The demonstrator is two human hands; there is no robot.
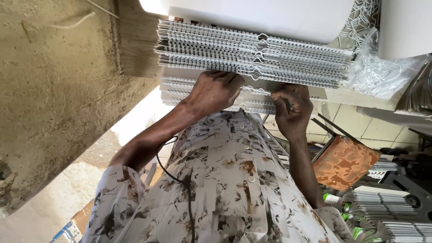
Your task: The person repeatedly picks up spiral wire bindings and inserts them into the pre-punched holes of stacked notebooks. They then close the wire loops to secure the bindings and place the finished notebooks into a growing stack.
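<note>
Spiral-bound white booklets with silver wire combs [252, 54] lie stacked on the pale counter [346, 95], just above both sets of fingers. Left hand [215, 90] presses flat on a lower booklet's wire edge [180, 85], fingers together and curled over it. Right hand [292, 108] sits just beside it, fingers pinched, seemingly on a wire loop, though the grip is partly hidden. A clear plastic bag [382, 72] lies beyond the right fingers.
</note>
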